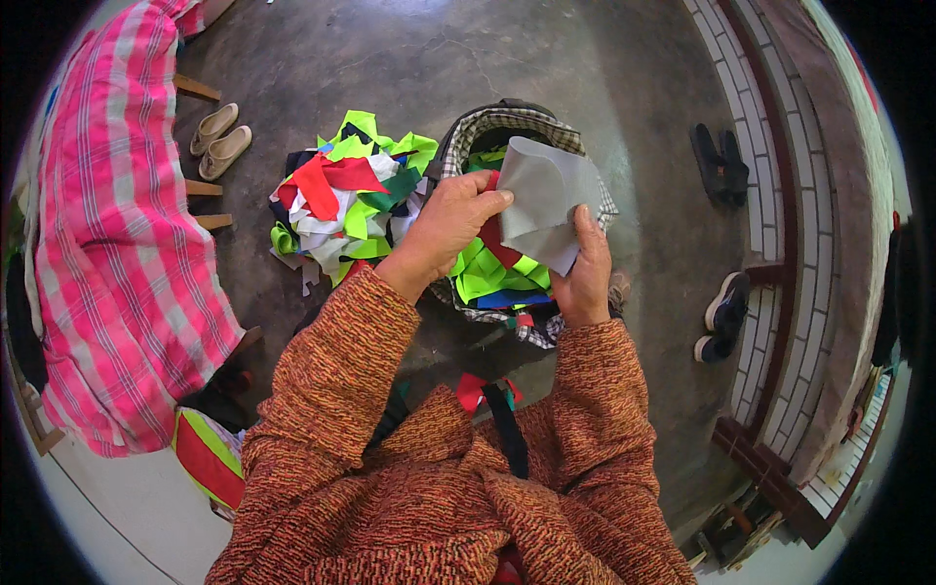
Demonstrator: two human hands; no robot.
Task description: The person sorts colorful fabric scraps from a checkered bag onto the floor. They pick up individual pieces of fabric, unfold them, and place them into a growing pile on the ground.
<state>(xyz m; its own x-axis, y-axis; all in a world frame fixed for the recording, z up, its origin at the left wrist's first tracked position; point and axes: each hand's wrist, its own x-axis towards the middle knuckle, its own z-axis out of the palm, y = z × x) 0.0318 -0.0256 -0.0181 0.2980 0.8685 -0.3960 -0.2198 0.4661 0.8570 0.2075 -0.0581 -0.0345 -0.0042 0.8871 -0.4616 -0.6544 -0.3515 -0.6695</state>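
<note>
Both my hands hold one grey piece of cloth (546, 200) up in front of me. My left hand (448, 226) pinches its left edge and my right hand (585, 273) grips its lower right corner. Under the cloth sits a checked fabric basket (468, 132) filled with green, red and blue scraps. To its left, a loose pile of coloured fabric scraps (341, 200) lies on the concrete floor. My sleeves are orange knit.
A pink checked cloth (117, 244) covers a bench or bed at the left, with a pair of beige shoes (219, 139) beside it. Dark shoes (720, 164) and a black-and-white shoe (723, 307) lie by the tiled step at the right.
</note>
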